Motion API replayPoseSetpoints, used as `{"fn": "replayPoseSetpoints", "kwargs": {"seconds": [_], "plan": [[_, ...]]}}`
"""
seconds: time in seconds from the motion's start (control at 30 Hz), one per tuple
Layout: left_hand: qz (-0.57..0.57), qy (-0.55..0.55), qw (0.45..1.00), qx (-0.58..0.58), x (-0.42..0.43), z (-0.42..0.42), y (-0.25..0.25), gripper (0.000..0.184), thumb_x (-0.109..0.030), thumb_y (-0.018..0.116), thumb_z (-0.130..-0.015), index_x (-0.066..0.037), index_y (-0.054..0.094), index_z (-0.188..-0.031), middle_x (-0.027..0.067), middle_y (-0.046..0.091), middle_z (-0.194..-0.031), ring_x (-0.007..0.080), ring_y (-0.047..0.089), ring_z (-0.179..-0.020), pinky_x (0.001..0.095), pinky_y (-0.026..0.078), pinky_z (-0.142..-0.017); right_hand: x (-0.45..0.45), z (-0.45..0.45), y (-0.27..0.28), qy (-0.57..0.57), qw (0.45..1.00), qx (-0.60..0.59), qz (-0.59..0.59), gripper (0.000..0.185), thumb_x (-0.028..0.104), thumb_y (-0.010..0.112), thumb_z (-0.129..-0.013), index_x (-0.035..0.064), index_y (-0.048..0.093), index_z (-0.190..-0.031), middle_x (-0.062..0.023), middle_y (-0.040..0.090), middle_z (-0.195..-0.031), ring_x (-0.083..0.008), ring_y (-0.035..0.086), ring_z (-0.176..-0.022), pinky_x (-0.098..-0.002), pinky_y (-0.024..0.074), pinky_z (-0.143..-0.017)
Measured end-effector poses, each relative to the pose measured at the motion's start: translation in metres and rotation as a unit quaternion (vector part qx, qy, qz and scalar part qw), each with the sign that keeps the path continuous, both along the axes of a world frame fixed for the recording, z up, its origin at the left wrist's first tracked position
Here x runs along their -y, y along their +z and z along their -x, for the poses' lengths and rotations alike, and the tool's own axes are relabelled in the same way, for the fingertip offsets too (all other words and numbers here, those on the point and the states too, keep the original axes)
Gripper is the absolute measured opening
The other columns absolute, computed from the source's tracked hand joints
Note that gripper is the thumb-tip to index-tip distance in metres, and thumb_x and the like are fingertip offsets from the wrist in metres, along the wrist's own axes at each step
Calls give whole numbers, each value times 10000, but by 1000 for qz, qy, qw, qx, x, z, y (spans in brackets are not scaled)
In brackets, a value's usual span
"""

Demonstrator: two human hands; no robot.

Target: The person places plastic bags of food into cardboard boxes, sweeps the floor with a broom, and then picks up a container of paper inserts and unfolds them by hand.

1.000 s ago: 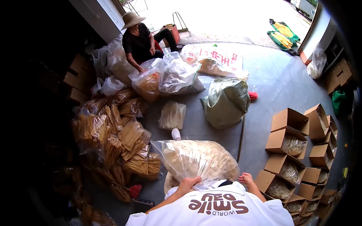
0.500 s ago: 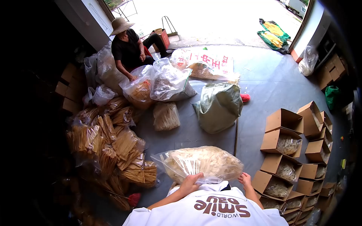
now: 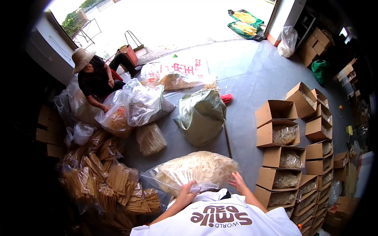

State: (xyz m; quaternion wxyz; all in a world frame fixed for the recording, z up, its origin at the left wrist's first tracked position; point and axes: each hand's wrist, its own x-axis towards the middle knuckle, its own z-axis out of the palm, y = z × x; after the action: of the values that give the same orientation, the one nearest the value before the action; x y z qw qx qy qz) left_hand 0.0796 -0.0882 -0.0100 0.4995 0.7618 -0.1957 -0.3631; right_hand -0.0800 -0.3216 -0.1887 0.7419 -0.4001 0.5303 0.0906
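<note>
Step now, I think: holding up full bag (image 3: 197, 168), in front of my shirt (image 3: 177, 221). Left hand (image 3: 185, 194) grips near edge; right hand (image 3: 238, 183) open at right end, contact unclear. Next move calls for support from both sides.

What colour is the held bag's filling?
The filling is pale cream, best seen in the head view.

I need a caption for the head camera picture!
Left hand gripping, right hand open at a bulging clear plastic bag, cardboard boxes nearby.
</note>
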Motion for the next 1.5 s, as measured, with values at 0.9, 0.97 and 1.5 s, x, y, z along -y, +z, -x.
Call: {"fn": "replayPoseSetpoints", "kwargs": {"seconds": [0.9, 0.97, 1.5], "plan": [[100, 96, 981, -134, 281, -88, 26, 143, -73, 625, -705, -54, 517, -796, -9, 527, -724, 71, 470, -655, 210, 361, -598, 70, 88, -26, -172, 979, 14, 109, 401, 143, 467, -812, -17, 370, -1166, -129, 538, -986, -172, 563, -801, -263, 472, -656], [104, 101, 981, -132, 299, -84, 35, 171, -83, 628, -708, -56, 507, -825, -4, 528, -745, 74, 473, -666, 212, 365, -604, 92, 84, -22, -168, 980, 39, 104, 406, 162, 464, -817, -12, 366, -1170, -126, 536, -995, -170, 558, -825, -267, 467, -679], [243, 72, 939, -231, 541, -54, 92, 88, -64, 545, -762, -31, 521, -841, 2, 500, -710, 77, 454, -610, 197, 352, -524, 228, -50, 6, 144, 839, 450, 270, 665, 565, 205, -782, 103, 230, -1259, -123, 227, -1299, -279, 243, -1198, -458, 180, -975]]}}
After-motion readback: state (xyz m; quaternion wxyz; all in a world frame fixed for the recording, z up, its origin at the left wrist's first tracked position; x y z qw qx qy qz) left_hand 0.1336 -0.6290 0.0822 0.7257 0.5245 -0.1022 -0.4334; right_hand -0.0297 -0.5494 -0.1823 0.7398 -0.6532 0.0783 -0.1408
